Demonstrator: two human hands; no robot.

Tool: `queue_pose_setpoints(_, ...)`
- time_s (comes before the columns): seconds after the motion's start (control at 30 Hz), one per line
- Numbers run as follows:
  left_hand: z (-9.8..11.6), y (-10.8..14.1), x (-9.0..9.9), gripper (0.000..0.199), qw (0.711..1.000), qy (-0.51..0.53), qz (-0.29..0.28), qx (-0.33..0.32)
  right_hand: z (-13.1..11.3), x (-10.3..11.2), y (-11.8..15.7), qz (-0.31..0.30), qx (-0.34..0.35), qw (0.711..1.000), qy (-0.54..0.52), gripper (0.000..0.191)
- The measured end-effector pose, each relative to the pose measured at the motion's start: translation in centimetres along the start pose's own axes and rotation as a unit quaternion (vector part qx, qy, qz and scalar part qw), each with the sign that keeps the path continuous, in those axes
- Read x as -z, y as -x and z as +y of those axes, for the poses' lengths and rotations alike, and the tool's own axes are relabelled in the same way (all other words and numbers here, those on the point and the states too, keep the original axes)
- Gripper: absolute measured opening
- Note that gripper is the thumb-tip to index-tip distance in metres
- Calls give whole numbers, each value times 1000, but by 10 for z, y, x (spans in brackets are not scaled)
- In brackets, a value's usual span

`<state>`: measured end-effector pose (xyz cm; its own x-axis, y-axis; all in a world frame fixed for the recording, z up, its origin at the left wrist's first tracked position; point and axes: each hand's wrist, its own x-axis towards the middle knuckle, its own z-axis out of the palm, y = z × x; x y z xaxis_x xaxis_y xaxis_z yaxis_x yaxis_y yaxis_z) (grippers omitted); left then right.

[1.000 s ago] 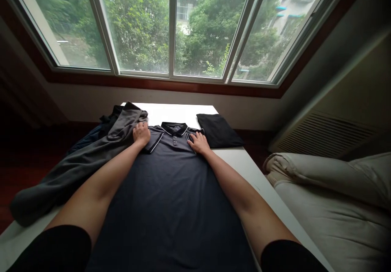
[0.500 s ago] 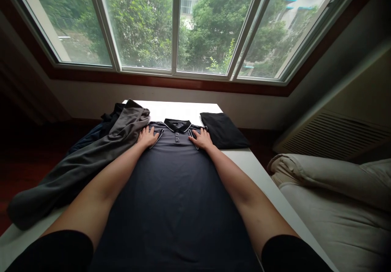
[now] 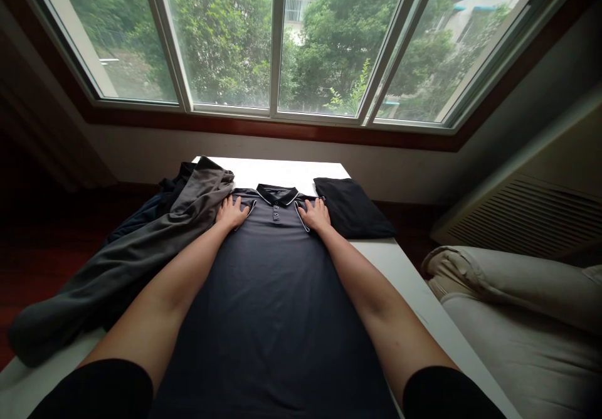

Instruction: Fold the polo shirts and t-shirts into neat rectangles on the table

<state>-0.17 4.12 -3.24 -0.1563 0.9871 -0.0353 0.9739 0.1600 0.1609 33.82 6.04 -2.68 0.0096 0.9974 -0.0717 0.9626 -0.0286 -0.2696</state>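
Note:
A dark polo shirt (image 3: 277, 293) lies spread front side up on the white table (image 3: 376, 259), its black collar with a pale edge pointing towards the window. Both short sleeves are turned inward over the chest, their white-trimmed cuffs showing. My left hand (image 3: 231, 212) rests flat with spread fingers on the folded sleeve at the left shoulder. On the opposite sleeve, my right hand (image 3: 316, 214) lies flat too, fingers apart. Neither hand grips the cloth. The shirt's lower hem runs towards the bottom of the view.
Left of the shirt, a heap of grey and dark clothes (image 3: 155, 243) hangs over the table's side. A folded black garment (image 3: 352, 209) lies at the right. Beyond the table's right edge stands a pale sofa (image 3: 522, 306). A window (image 3: 277, 49) is behind the table.
The view has shifted slightly, so everything sits a little further right and lower. Both hands stay on the folded sleeves, with hardly any movement against the shirt.

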Motion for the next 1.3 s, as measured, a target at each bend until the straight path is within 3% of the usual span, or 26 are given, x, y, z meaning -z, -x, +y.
queue_pose_setpoints(0.5, -2, 50, 12, 82, 1000, 8, -14, 7, -4, 11, 38, -49, 36, 998, 29, 85)
queue_pose_setpoints(0.67, -7, 37, 20, 84, 1000, 10, -22, -10, 2, 15, 23, -54, 55, 996, 41, 90)
queue_pose_setpoints(0.9, -10, 4, 23, 85, 999, 28, -16, -18, 6, 10, 3, -41, 75, 996, 26, 82)
queue_pose_setpoints(1.1, -6, 5, 26, 81, 999, 39, -20, -2, 3, 17, -1, -50, 64, 997, 8, 76)
queue_pose_setpoints(1.2, -2, 26, 33, 69, 998, 32, 23, -57, 3, 27, 12, -8, 89, 996, 9, 65)
queue_pose_setpoints(1.3, 0, 66, 40, 55, 982, 36, 77, -167, 5, 36, 43, 46, 150, 988, 9, 55)
